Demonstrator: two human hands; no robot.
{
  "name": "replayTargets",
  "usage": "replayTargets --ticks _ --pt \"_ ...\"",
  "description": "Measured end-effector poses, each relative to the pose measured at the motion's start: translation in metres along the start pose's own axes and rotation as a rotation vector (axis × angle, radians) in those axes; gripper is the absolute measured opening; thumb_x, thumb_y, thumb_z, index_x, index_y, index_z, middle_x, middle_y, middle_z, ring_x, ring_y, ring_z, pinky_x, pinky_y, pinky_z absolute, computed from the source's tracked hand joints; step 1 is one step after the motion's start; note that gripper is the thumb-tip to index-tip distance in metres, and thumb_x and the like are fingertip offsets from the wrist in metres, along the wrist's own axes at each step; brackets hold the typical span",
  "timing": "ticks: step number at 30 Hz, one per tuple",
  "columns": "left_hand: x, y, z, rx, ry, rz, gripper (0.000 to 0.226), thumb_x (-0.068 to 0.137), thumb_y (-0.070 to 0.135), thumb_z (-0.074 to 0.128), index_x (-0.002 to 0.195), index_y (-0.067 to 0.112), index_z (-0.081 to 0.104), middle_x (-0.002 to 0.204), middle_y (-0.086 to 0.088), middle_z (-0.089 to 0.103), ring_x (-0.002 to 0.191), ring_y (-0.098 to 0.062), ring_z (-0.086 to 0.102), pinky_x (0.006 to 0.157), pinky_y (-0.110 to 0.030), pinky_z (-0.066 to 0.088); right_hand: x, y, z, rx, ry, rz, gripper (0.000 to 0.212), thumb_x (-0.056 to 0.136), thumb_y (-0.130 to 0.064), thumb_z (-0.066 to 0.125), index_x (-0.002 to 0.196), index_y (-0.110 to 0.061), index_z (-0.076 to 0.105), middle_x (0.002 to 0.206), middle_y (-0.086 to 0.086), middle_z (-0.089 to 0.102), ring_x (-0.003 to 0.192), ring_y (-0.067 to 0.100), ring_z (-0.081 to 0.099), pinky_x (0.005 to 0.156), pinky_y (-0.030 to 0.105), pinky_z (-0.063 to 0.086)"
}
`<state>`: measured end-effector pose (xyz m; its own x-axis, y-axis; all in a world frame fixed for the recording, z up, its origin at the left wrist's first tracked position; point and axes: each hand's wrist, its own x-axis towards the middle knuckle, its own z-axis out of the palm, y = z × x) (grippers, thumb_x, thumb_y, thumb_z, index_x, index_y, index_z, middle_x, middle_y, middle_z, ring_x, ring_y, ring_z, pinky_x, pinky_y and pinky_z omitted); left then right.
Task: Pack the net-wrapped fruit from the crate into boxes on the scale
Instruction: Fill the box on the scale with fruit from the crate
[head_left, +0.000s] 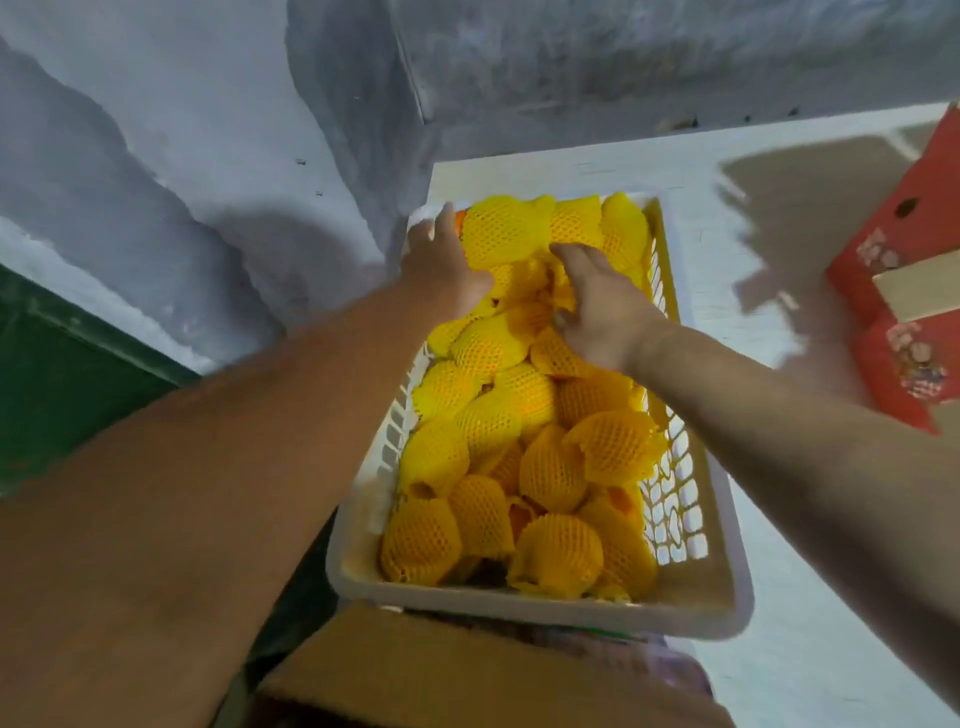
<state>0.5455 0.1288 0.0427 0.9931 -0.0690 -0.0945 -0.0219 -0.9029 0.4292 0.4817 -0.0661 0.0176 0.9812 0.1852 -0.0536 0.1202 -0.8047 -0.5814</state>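
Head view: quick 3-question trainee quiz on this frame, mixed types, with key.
1. True or false: the crate holds fruit wrapped in yellow netting.
2. The red box lies to which side of the crate? A) right B) left C) inside it
3. Fill in: both hands reach into the far end of the ____.

Key: 1 true. 2 A. 3 crate; the left hand and right hand both rest among the fruit there.
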Motion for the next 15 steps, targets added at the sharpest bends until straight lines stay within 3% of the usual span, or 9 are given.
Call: replayTargets --ticks 2,4,6,8,11,15 --pt "0.028 0.002 0.007 0.145 -0.047 0.053 0.109 0.089 0.021 0.075 0.168 0.017 0.0 0.169 -0.02 0.017 0.157 -0.037 0.017 0.124 -0.048 0.027 0.006 0.013 0.004 0.092 0.062 -0.102 0.064 0.097 -0.009 0.062 0.156 -0.009 0.038 0.159 0.015 0.04 0.141 0.032 0.045 0.115 0.029 0.033" --pt "0.046 0.001 0.019 0.309 -0.076 0.111 0.116 0.085 0.03 0.081 0.168 0.023 0.0 0.163 -0.022 0.025 0.152 -0.04 0.025 0.121 -0.052 0.032 0.006 0.026 0.012 0.192 0.16 -0.192 0.053 0.096 -0.003 0.059 0.148 -0.009 0.05 0.147 0.011 0.055 0.126 0.026 0.056 0.105 0.022 0.037" --pt "0.056 -0.004 0.03 0.449 -0.019 0.133 0.111 0.077 0.045 0.087 0.164 0.028 0.021 0.152 -0.022 0.032 0.142 -0.04 0.035 0.116 -0.049 0.039 0.005 0.034 0.018 0.247 0.24 -0.212 0.049 0.096 -0.007 0.058 0.145 -0.013 0.054 0.138 0.006 0.061 0.104 0.017 0.06 0.094 0.021 0.041" --pt "0.06 -0.009 0.038 0.439 0.082 0.176 0.092 0.073 0.047 0.089 0.149 0.024 0.043 0.144 -0.02 0.036 0.13 -0.04 0.045 0.111 -0.045 0.043 0.01 0.038 0.021 0.286 0.274 -0.218 0.048 0.096 -0.011 0.057 0.144 -0.016 0.053 0.137 0.003 0.062 0.094 0.012 0.056 0.09 0.023 0.043" --pt "0.062 -0.012 0.042 0.363 0.158 0.24 0.067 0.078 0.037 0.084 0.134 0.016 0.055 0.137 -0.022 0.047 0.123 -0.044 0.051 0.105 -0.047 0.045 0.014 0.039 0.018 0.292 0.309 -0.165 0.052 0.095 -0.013 0.057 0.146 -0.015 0.05 0.145 0.005 0.057 0.116 0.025 0.063 0.103 0.035 0.048" --pt "0.056 -0.012 0.039 0.243 0.262 0.289 0.057 0.073 0.038 0.081 0.119 0.01 0.062 0.118 -0.02 0.066 0.111 -0.042 0.06 0.09 -0.049 0.046 0.021 0.041 0.021 0.052 0.302 -0.093 0.066 0.091 -0.02 0.064 0.153 -0.014 0.041 0.158 0.012 0.039 0.135 0.038 0.047 0.113 0.043 0.04"
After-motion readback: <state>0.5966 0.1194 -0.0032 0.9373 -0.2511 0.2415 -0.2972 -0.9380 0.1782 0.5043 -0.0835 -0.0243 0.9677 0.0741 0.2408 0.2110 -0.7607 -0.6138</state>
